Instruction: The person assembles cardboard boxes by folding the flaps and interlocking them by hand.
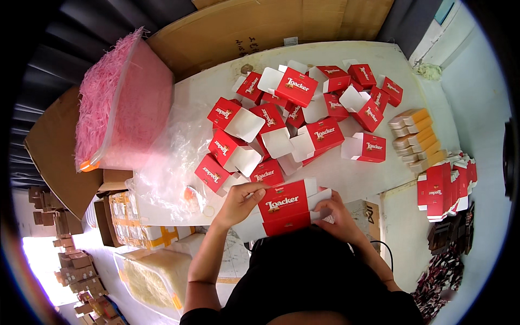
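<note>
Between my two hands, close to my body, is a red and white folding carton (287,205) with its white flaps spread out. My left hand (239,205) is closed on its left side, thumb lying on the upper face and the other fingers underneath. At the right end, my right hand (338,218) has bent fingers on a white flap. Just beyond on the table, a loose pile of red boxes (325,135) lies on its sides and at angles, many with white end flaps standing out.
The white table (368,184) carries crumpled clear plastic (173,162) at left, beside a pink tub (141,103) of shredded paper. Stacked orange-topped packs (417,138) lie at right, near flat red cartons (441,189). Cardboard (271,24) stands along the back. A taped box (127,216) sits lower left.
</note>
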